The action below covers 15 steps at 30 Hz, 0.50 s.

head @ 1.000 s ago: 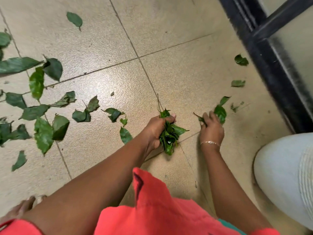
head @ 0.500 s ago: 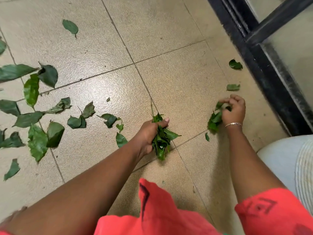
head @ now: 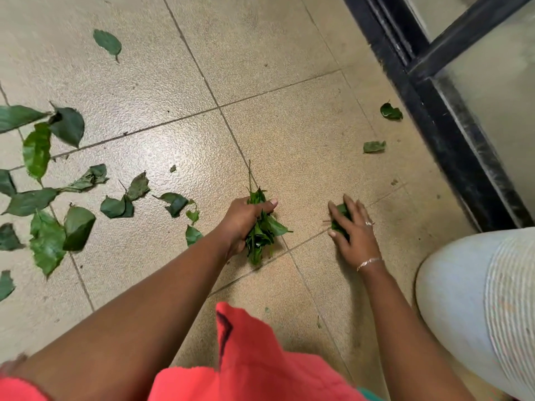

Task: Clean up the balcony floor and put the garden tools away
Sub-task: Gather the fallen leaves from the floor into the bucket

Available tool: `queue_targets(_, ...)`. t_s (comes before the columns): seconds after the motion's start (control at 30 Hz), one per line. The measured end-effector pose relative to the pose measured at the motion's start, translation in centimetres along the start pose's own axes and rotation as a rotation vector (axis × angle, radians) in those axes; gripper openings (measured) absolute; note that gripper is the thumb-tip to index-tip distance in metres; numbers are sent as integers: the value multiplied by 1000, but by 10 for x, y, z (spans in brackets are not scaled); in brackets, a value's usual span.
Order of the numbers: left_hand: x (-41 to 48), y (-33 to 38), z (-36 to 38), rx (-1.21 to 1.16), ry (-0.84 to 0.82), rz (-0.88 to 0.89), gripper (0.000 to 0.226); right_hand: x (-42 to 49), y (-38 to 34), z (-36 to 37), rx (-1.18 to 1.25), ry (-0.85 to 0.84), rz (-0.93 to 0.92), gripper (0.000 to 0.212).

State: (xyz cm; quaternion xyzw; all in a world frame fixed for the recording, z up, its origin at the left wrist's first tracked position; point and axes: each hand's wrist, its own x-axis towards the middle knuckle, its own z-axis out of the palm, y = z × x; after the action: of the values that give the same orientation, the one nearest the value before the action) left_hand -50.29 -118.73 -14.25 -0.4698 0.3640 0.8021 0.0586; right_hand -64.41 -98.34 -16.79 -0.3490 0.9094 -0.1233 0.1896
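Along the left of the tiled floor you have a scatter of loose leaves lying flat, from the left edge in towards the middle. One single leaf sits far off on its own, well apart from the rest.

Near the middle, your left hand rests low on the floor. Its fingers are curled tight round a bunch of leaves, with stems poking out on the far side and leaf tips on the near side of the fist.

Just right of it, your right hand lies palm down on a few leaves. These fingers are spread and fairly straight, pressing the leaves to the floor rather than gripping them. A bracelet shows at the wrist.

Farther right and farther away, a torn leaf and a curled leaf lie on the floor, the curled one near the black door frame. At the near right is your knee in pale cloth.
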Motion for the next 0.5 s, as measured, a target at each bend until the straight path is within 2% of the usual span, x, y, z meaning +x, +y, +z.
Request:
queue_targets(0.07, 0, 0, 1, 10, 3, 0, 18, -20, 5, 15, 104, 238, -26, 53)
queue_targets(0.13, 0, 0, 0, 16, -2, 4, 18, -26, 7, 23, 150, 436, 48, 48)
queue_targets(0.23, 0, 0, -2, 21, -16, 9, 17, -15, -4, 11, 376, 588, 261, 36)
queue_targets(0.37, 0, -1, -6, -16, -27, 14, 14, 1, -20, -17, 1018, 556, 666, 38)
queue_targets(0.5, -12, 8, -16, -100, -1, 11, 12, 6, -29, -29, 1491, 364, 841, 62)
